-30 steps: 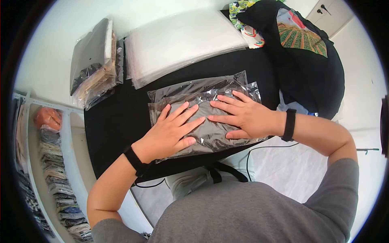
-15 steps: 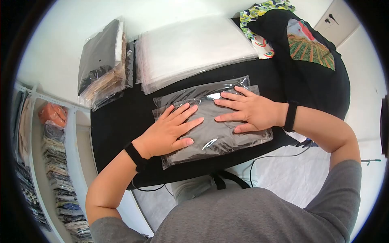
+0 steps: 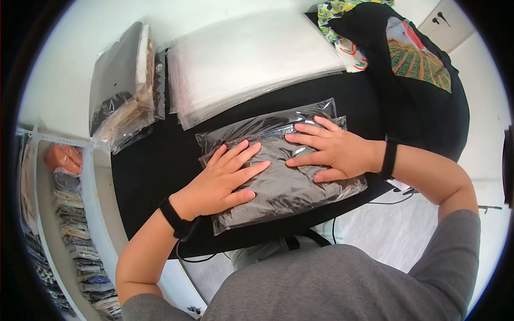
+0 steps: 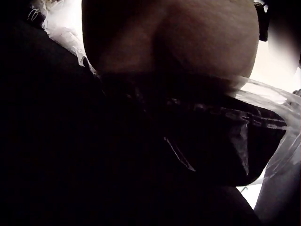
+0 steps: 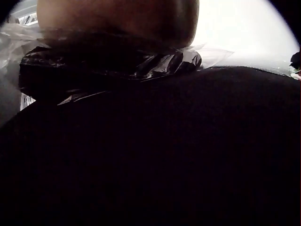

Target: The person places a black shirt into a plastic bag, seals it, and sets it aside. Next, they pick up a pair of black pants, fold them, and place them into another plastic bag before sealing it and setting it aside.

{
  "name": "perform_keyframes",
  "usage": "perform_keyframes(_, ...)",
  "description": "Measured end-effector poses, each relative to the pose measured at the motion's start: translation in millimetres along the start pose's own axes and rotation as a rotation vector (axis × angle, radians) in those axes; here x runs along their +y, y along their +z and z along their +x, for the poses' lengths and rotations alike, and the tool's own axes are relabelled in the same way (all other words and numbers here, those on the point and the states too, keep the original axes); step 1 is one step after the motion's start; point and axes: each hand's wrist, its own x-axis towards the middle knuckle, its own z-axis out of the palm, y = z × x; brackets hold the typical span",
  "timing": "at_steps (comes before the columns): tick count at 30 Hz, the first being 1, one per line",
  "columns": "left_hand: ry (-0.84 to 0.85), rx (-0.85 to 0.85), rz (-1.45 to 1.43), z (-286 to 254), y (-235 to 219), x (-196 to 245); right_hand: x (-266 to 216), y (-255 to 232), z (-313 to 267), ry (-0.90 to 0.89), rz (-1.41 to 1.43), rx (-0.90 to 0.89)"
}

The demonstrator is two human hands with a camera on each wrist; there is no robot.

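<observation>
A dark folded garment in a clear plastic bag (image 3: pixel 278 190) lies flat near the table's front edge, its flap toward the far side. My left hand (image 3: pixel 219 179) presses on the left part of the bag with fingers spread. On the right part rests my right hand (image 3: pixel 337 152), its fingers also straight and spread. In the left wrist view the heel of the left hand (image 4: pixel 174 42) sits against the dark bagged garment (image 4: pixel 211 136). The right wrist view shows the right hand (image 5: pixel 117 19) on top of the shiny plastic.
Behind the bag lies a stack of clear plastic bags (image 3: pixel 251 64). Bagged garments (image 3: pixel 120 85) are piled at the back left. A black printed garment (image 3: pixel 417 107) and a patterned cloth (image 3: pixel 332 21) lie at the right. Shelves (image 3: pixel 101 176) with packed clothes stand left of the black table (image 3: pixel 144 187).
Both hands stay spread on the bag, with the right hand slightly farther right. The plastic looks creased differently, and the head view has shifted a little.
</observation>
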Motion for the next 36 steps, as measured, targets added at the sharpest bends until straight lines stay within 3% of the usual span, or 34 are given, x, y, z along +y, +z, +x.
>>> perform_keyframes(5,0.016,0.053,0.051,-2.5,4.7,1.9,-2.5,1.3,-2.1,-0.019,-0.071,-0.019)
perform_keyframes(9,0.026,0.118,0.11,-5.3,3.0,11.2,-20.6,-24.2,-4.2,0.025,-0.077,0.0)
perform_keyframes(11,0.017,0.151,0.075,-6.1,4.2,10.9,-38.0,-44.1,-8.1,0.056,-0.349,0.225)
perform_keyframes(12,0.015,0.171,0.022,-6.3,4.1,10.2,-44.1,-43.9,-11.0,0.053,-0.359,0.229)
perform_keyframes(15,0.029,0.239,-0.036,-8.5,5.7,10.8,-74.5,-29.5,-30.0,0.111,-0.139,0.407)
perform_keyframes(17,0.05,0.287,-0.037,-11.4,1.6,13.2,-84.3,-11.1,-39.1,0.207,0.005,0.356)
perform_keyframes(20,0.004,0.555,0.234,-27.0,-10.3,12.0,-83.5,7.9,-47.1,0.254,0.122,0.382)
perform_keyframes(26,-0.038,0.344,0.05,-67.2,0.2,60.1,-74.6,18.1,-53.6,0.228,0.341,0.418)
perform_keyframes(30,-0.122,0.388,0.092,-66.7,22.2,71.7,-73.5,18.7,-58.3,0.212,0.45,0.423)
perform_keyframes(31,-0.131,0.416,0.122,-65.1,26.9,68.4,-76.4,12.8,-60.7,0.247,0.612,0.386)
perform_keyframes(36,-0.107,0.417,0.116,-60.0,25.2,59.8,-61.6,13.5,-81.3,0.318,0.535,0.379)
